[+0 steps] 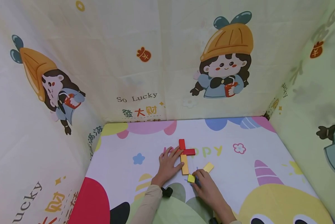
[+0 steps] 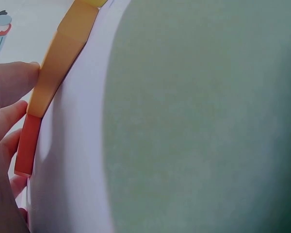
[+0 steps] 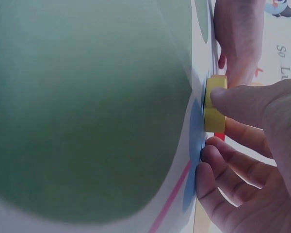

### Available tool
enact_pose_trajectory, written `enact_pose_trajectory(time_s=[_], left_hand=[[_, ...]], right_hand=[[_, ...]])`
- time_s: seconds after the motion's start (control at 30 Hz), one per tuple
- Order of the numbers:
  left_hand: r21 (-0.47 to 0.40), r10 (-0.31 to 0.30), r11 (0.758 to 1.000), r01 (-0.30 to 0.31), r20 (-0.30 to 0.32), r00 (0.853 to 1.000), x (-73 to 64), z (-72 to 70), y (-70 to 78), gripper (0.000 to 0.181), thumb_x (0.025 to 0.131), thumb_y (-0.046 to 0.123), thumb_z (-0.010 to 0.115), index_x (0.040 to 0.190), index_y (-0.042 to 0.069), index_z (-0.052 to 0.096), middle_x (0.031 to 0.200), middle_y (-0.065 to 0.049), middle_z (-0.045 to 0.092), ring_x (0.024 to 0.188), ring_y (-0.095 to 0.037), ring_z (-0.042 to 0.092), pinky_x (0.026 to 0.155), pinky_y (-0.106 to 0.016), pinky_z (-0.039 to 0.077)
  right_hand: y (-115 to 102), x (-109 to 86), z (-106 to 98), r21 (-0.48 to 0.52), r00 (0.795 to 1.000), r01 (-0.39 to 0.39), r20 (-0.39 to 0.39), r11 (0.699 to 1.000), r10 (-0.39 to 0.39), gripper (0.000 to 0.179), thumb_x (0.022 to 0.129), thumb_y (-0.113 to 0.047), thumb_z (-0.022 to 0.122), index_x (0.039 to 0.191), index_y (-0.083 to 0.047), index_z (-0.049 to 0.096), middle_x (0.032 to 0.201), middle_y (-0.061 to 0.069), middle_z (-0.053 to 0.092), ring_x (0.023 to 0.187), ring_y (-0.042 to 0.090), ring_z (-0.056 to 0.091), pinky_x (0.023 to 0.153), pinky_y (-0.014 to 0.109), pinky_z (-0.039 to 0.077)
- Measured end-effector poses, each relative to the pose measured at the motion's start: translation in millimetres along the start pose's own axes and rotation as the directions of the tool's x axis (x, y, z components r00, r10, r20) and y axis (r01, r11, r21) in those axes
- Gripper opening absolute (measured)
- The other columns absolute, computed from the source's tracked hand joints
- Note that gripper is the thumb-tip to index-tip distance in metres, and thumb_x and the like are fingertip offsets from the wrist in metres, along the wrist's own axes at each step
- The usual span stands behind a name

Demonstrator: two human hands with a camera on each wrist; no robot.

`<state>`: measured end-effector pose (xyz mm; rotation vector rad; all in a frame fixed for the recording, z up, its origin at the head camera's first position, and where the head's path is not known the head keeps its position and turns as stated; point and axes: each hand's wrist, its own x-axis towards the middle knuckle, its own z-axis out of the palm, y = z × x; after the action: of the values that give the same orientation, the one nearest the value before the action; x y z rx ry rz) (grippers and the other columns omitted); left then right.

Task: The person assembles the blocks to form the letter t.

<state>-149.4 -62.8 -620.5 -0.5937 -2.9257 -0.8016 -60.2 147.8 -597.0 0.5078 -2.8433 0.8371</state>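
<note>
On the table mat, two red blocks, one upper red block [image 1: 182, 143] and one sideways red block [image 1: 189, 152], meet at the far end of an orange block [image 1: 185, 165]. My left hand [image 1: 168, 166] lies along the left side of this row; its thumb touches the orange block and its spread fingers reach the red ones. A small yellow block [image 1: 191, 178] stands at the near end of the orange block. Thumb and index finger of my right hand [image 1: 208, 188] pinch it, as the right wrist view shows with the yellow block [image 3: 215, 119] between them.
A pale yellow block [image 1: 208, 167] lies slantwise just beyond my right hand. The mat [image 1: 156, 137] is printed with cartoon shapes and letters. Printed cloth walls [image 1: 178, 77] rise at the back and both sides.
</note>
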Motion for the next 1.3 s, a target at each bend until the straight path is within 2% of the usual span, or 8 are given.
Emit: enact_pose_trajectory(time_s=[0.47,0.77,1.03,1.3], left_hand=[[-0.012,0.021,1.000,-0.021,-0.036,0.999,-0.6,-1.1,0.9,0.062,0.099,0.047,0.060,0.157,0.027,0.048,0.168,-0.002,0.039,0.154,-0.036,0.029,0.114,-0.067,0.025],[-0.009,0.003,1.000,-0.003,-0.011,1.000,-0.5,-2.0,1.4,0.063,0.100,0.049,0.058,0.158,0.028,0.046,0.170,0.000,0.036,0.156,-0.036,0.027,0.117,-0.067,0.024],[-0.017,0.007,1.000,-0.007,-0.016,1.000,-1.0,-2.4,2.1,0.063,0.100,0.049,0.058,0.158,0.028,0.047,0.170,0.000,0.036,0.156,-0.036,0.027,0.117,-0.067,0.024],[0.001,0.007,1.000,-0.007,-0.020,1.000,-0.9,-1.1,1.4,0.063,0.100,0.050,0.058,0.158,0.029,0.046,0.170,0.001,0.036,0.156,-0.035,0.028,0.116,-0.066,0.025]], right_hand=[[-1.1,0.1,0.3,0.006,1.000,-0.011,0.001,1.000,0.011,0.033,0.082,-0.012,0.088,0.105,-0.009,0.064,0.112,0.007,0.063,0.108,0.028,0.062,0.097,0.047,0.054],[-2.4,0.4,-0.8,0.006,0.999,-0.031,0.023,0.999,0.031,0.033,0.083,-0.013,0.088,0.106,-0.010,0.064,0.112,0.006,0.062,0.108,0.026,0.062,0.097,0.046,0.054],[-3.4,0.4,-1.7,0.008,0.997,-0.060,0.048,0.998,0.060,0.033,0.083,-0.013,0.087,0.106,-0.011,0.064,0.114,0.006,0.062,0.109,0.025,0.061,0.099,0.046,0.054],[0.9,0.3,-2.1,0.016,0.999,-0.018,0.035,1.000,0.018,0.035,0.083,-0.013,0.087,0.110,-0.009,0.065,0.117,0.008,0.063,0.116,0.030,0.062,0.101,0.048,0.053]])
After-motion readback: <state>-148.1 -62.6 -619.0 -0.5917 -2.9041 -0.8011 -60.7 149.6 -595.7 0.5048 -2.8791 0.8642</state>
